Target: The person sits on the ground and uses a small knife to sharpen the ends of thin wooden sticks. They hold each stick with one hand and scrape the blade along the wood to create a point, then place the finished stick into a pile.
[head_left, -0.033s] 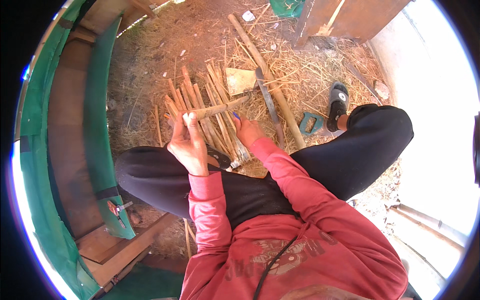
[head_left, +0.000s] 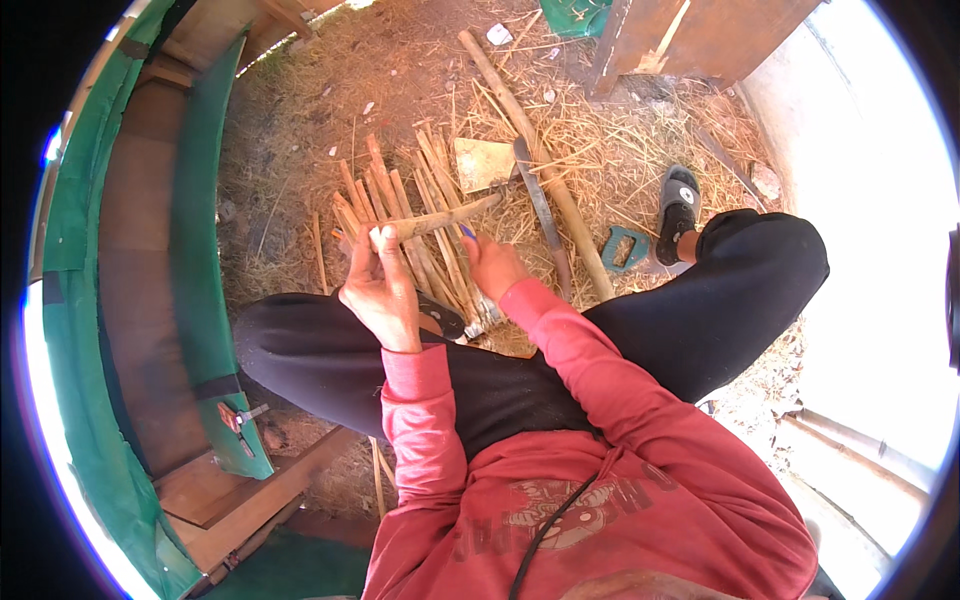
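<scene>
My left hand [head_left: 382, 305] pinches one end of a pale wooden stick [head_left: 440, 220] between thumb and fingers. The stick points away to the right, its far end thin and tapered. Close beside it, my right hand [head_left: 492, 266] is closed on a small blue-ended thing [head_left: 467, 231]; the fingers cover most of it, so its kind is unclear. Under both hands lies a fanned pile of split wooden sticks [head_left: 376, 188]. A machete [head_left: 540, 200] with a dark blade rests on the straw just right of the pile, next to a yellowish flat block [head_left: 484, 163].
A long wooden pole [head_left: 545, 160] lies beyond the machete. Near my sandalled right foot [head_left: 679, 196] is a teal D-shaped handle [head_left: 625, 248]. Green sheeting [head_left: 195, 220] walls the left side, with a red-handled tool [head_left: 237, 418] on it. A brown wooden panel [head_left: 690, 40] stands at the back right.
</scene>
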`<state>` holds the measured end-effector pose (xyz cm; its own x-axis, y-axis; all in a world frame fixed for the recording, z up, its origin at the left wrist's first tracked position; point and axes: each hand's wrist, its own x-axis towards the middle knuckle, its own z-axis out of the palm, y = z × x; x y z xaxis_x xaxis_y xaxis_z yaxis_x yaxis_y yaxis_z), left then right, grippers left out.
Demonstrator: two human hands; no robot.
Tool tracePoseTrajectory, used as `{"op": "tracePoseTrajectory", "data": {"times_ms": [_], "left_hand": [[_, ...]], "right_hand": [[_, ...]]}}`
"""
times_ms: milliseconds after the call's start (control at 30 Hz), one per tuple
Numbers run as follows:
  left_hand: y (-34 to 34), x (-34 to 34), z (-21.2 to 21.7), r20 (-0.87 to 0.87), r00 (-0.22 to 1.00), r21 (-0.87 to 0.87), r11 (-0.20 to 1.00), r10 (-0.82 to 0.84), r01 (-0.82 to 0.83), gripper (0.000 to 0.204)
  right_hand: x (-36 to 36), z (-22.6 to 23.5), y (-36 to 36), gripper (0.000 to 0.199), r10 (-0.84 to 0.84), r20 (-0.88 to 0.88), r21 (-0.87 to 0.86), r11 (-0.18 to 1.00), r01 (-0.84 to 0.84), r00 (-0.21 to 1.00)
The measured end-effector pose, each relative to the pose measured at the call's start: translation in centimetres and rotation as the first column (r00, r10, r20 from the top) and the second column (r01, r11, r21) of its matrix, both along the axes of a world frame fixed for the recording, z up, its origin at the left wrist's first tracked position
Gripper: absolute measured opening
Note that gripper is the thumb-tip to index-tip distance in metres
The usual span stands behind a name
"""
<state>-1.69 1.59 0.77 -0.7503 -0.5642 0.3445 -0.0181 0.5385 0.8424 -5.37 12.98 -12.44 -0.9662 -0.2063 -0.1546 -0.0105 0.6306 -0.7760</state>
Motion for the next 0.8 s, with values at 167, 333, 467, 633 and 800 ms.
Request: {"op": "tracePoseTrajectory", "data": {"times_ms": [167,333,467,633,800], "left_hand": [[0.8,-0.2,0.1,-0.003,0.997,-0.036,0.996,0.077,-0.077,0.029],[1.1,0.0,0.2,-0.045,0.997,-0.001,0.998,0.059,-0.059,0.027],[-0.1,-0.1,-1.0,-0.101,0.994,-0.024,0.998,0.047,-0.050,0.026],[1.5,-0.8,1.1,0.001,0.999,-0.011,0.999,0.047,-0.047,0.031],[0.8,-0.4,0.4,-0.016,1.000,-0.032,0.999,0.019,-0.019,0.024]], "right_hand": [[1.4,3.8,-0.1,0.036,0.057,-0.040,0.014,0.998,-0.057,0.998],[0.8,0.4,0.2,0.037,-0.059,0.077,-0.018,0.998,0.060,0.995],[2.2,3.8,-1.3,0.038,0.034,-0.110,-0.168,0.984,-0.052,0.993],[0.0,-12.0,1.7,0.043,-0.003,-0.009,0.126,0.992,0.004,1.000],[2.4,0.1,-0.5,0.049,0.027,0.112,0.006,1.000,-0.028,0.993]]}}
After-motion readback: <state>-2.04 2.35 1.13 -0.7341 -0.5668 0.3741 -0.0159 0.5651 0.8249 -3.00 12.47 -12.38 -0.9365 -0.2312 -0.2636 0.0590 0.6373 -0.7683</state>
